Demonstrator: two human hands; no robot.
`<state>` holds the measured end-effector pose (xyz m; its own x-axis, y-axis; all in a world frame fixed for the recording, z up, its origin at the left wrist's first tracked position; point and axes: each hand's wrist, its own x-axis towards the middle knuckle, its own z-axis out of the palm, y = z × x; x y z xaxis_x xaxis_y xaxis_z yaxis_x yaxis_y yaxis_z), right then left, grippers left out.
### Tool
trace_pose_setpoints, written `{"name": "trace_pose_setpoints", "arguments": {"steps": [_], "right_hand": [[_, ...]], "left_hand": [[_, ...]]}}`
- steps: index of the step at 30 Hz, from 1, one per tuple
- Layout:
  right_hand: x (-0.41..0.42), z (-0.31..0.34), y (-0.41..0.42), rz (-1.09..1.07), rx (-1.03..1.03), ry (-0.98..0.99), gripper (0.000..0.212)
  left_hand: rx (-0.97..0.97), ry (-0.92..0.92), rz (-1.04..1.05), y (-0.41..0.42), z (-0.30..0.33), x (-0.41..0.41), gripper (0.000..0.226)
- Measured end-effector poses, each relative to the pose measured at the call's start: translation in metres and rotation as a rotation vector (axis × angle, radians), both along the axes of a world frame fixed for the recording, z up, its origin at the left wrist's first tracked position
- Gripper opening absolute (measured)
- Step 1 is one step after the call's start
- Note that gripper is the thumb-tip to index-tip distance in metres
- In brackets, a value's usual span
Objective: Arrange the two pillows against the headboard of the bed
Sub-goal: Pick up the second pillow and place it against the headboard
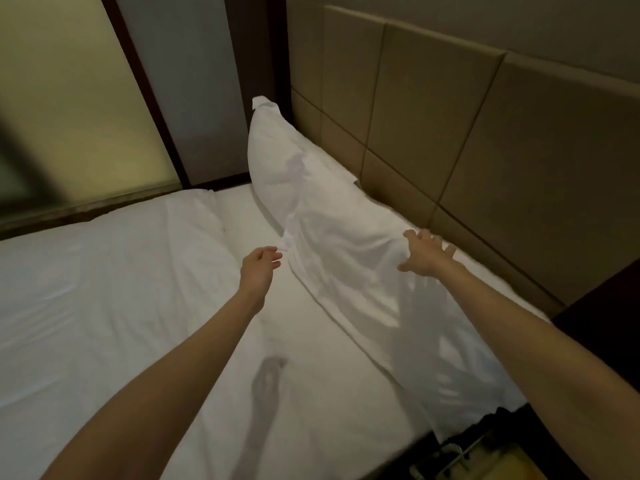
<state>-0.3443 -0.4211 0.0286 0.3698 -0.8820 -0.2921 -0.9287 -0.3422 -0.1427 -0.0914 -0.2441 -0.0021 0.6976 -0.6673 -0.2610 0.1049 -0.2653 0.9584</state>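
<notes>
The right hand (423,255) is spread flat on the near pillow (363,271), which lies by the headboard (450,133); the left hand (260,268), loosely curled, holds nothing. The far pillow (287,161) is propped upright — a nudge could topple it. Where the pillows meet cannot be made out.

Showing plain white on the pillow (298,174) and the sheet of the bed (104,299), both unpatterned. Wearing tan in a grid of square panels on the headboard (450,140). Glowing pale yellow-green on the frosted panel (69,109), framed in dark brown.
</notes>
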Motion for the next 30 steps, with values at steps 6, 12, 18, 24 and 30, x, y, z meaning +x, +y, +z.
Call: {"name": "trace_pose_setpoints", "arguments": {"steps": [6, 12, 18, 24, 30], "right_hand": [[-0.012, -0.027, 0.009, -0.047, -0.068, -0.014, 0.062], [-0.013, -0.034, 0.011, -0.117, -0.159, -0.164, 0.038], [-0.015, -0.033, -0.004, -0.202, -0.313, -0.202, 0.04], [-0.026, -0.038, -0.01, -0.395, -0.244, 0.027, 0.068], [-0.045, -0.061, -0.02, -0.366, -0.17, 0.104, 0.085]], "left_hand": [[0.048, -0.057, -0.091, -0.003, -0.012, 0.004, 0.03], [0.049, -0.087, -0.168, -0.011, -0.027, 0.019, 0.029], [0.06, -0.282, -0.329, -0.058, -0.016, 0.042, 0.026], [0.149, -0.729, -0.624, -0.13, 0.0, 0.041, 0.031], [0.379, -1.174, -0.766, -0.201, -0.005, 0.025, 0.057]]}}
